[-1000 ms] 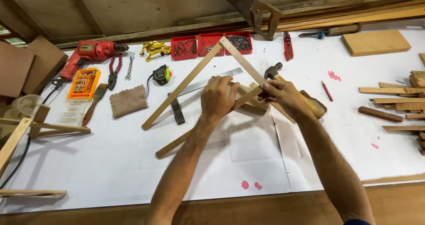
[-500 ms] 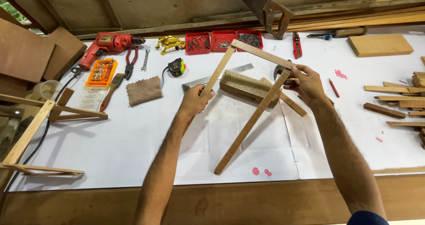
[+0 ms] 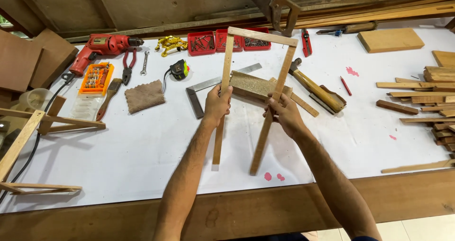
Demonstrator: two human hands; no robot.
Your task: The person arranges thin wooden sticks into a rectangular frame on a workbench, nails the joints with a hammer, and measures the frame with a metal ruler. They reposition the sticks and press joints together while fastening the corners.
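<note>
A: From the head camera, what do the hands have?

B: Both grip a three-sided wooden frame, two long slats joined by a short crosspiece at the far end. The left hand is wrapped round the left slat about midway, fingers curled closed on it. The right hand is closed on the right slat at much the same height.

A: Where is the frame against the bench?

B: Over the middle of the white-covered workbench, open end toward the person. I think the near slat ends are lifted off the paper, but the angle is too steep to be sure.

A: What lies under it?

B: A rough wooden block shows between the slats, with a metal try square just to its left. A hammer with a wooden handle lies to the right, near a red pencil.

A: And further left?

B: A brown cloth, a paintbrush, an orange bit case, pliers, a small spanner, a tape measure and a red power drill.

A: Along the back?

B: Three red trays of small hardware, a yellow chain beside them, and a flat wooden board to the right.

A: The right edge?

B: A stack of thin wood strips. Another slat frame sits at the far left edge.
</note>
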